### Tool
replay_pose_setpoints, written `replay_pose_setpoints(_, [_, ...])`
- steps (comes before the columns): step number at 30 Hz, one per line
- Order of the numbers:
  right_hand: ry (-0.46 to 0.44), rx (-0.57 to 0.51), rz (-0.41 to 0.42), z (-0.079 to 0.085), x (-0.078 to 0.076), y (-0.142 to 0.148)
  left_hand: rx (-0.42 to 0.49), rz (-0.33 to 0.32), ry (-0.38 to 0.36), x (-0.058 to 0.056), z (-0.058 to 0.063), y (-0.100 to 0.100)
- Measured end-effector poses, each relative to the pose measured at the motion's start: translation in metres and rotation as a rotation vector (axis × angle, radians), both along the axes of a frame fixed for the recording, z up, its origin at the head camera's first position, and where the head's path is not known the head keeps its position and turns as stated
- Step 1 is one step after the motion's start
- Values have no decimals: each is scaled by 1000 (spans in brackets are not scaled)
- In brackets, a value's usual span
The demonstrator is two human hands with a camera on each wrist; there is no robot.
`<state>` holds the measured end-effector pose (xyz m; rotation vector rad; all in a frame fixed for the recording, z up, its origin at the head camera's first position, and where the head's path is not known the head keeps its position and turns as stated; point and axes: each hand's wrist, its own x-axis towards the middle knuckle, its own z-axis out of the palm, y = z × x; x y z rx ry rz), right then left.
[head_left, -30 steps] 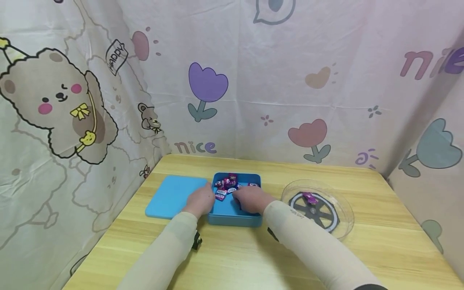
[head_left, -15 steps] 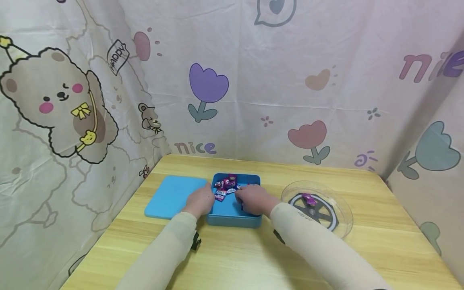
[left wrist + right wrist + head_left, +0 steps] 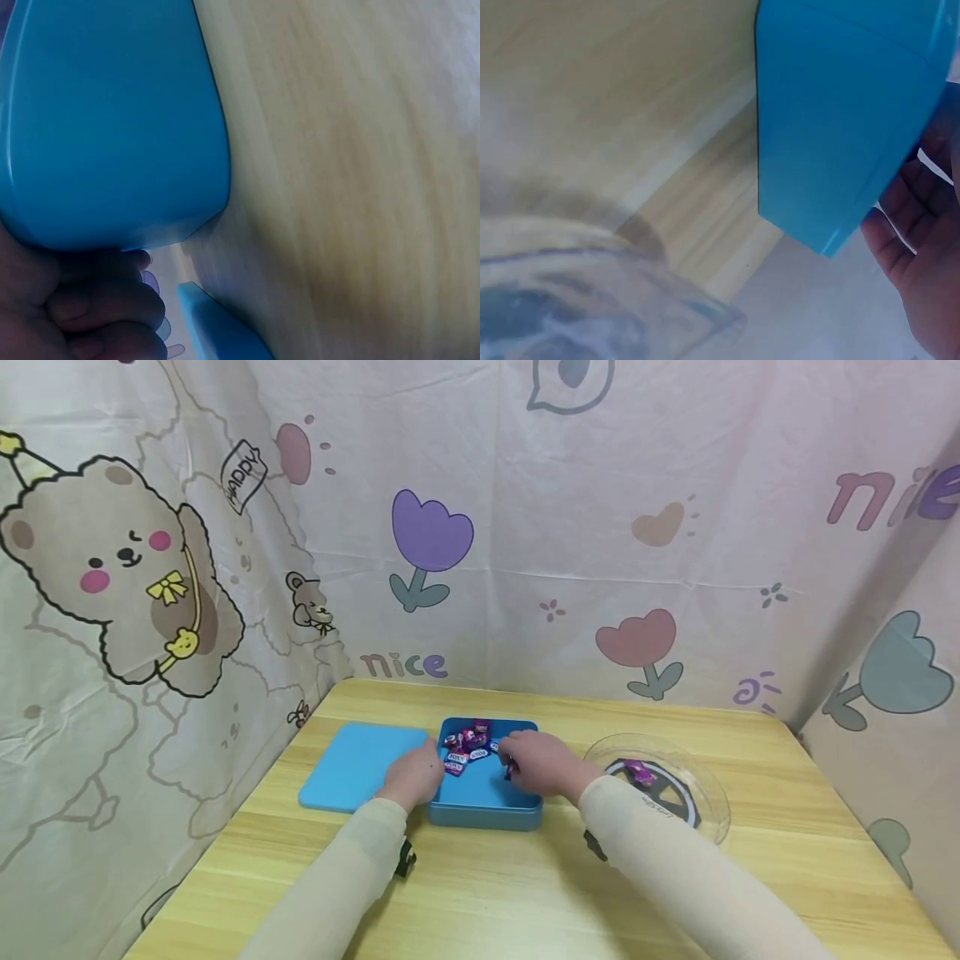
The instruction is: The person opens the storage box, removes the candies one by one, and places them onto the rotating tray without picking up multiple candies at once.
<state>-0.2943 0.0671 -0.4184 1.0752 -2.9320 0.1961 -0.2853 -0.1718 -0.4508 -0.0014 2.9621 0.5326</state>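
Observation:
A blue rectangular box (image 3: 485,817) stands uncovered on the table, with several purple-wrapped candies (image 3: 467,740) gathered toward its back left. My left hand (image 3: 415,774) grips the box at its left rim. In the left wrist view its curled fingers (image 3: 112,304) lie against the box's outer wall. Over the right part of the box, my right hand (image 3: 542,763) pinches a dark purple candy (image 3: 512,769), mostly hidden by the fingers. The right wrist view shows that hand's fingers (image 3: 889,240) curling beyond the box's rim.
A flat blue lid (image 3: 356,768) lies left of the box. To the right stands a round clear plastic container (image 3: 718,814) with a dark spoked base and a purple candy (image 3: 639,772) inside; my right sleeve partly covers it. A printed curtain (image 3: 517,610) surrounds the wooden table (image 3: 480,893).
My right hand has risen and moved right inside the box, and a purple candy now shows at its fingertips. My left hand has stayed at the left rim.

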Motion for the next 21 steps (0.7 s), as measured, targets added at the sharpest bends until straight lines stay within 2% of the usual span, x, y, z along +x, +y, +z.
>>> replay_pose_setpoints(7, [44, 1, -40, 9, 1, 11, 4, -4, 4, 1, 0, 0])
replay_pose_setpoints(11, [26, 4, -75, 12, 0, 20, 8, -9, 7, 1, 0, 0])
replay_pose_setpoints(21, [46, -47, -104, 11, -5, 53, 10, -15, 13, 1, -1, -1])
